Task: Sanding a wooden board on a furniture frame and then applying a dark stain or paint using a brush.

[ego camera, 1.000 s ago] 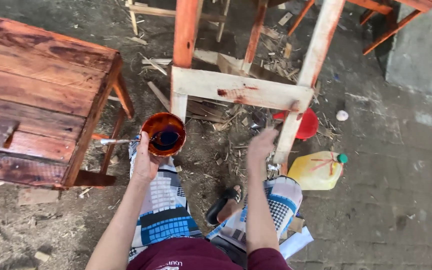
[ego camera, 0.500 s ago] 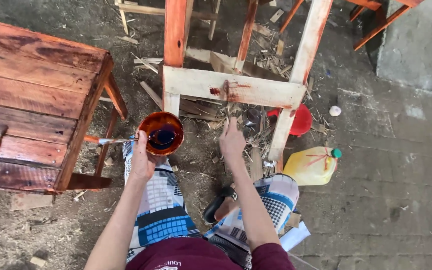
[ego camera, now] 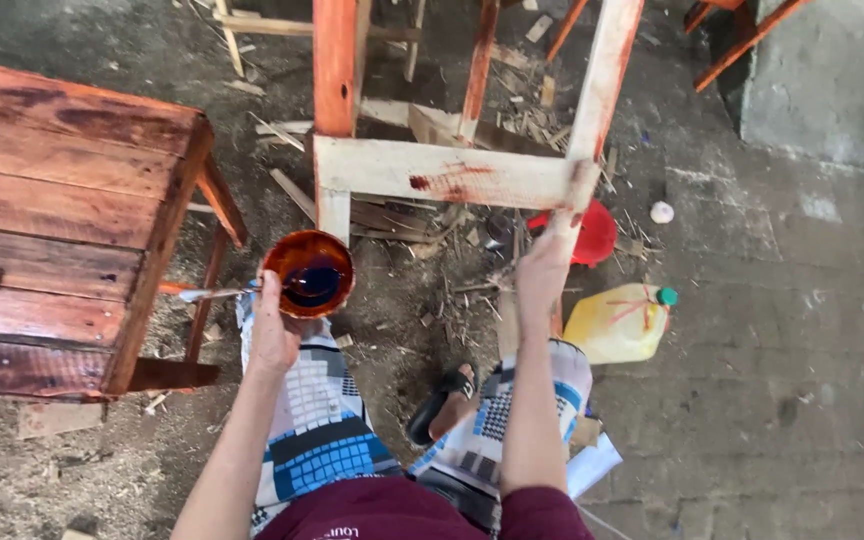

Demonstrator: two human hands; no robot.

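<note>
My left hand (ego camera: pixel 274 335) is shut on the rim of a round bowl (ego camera: pixel 309 272) of dark red-brown stain, held over my left knee. A thin metal handle (ego camera: pixel 207 293) sticks out to the left from that hand. My right hand (ego camera: pixel 542 272) reaches up and presses against the lower right leg of a pale wooden frame (ego camera: pixel 442 172). The frame's crossbar carries red smears and its left post is stained orange. I cannot tell whether the right hand holds anything.
A red-stained slatted table (ego camera: pixel 62 200) stands at the left. A yellow jug (ego camera: pixel 617 322) and a red lid (ego camera: pixel 594 235) lie by the frame's right leg. Wood scraps litter the dirt floor. A concrete block (ego camera: pixel 822 80) sits far right.
My right hand went from the frame's right leg to the middle of the crossbar and is back at the right leg. The bowl has stayed in my left hand.
</note>
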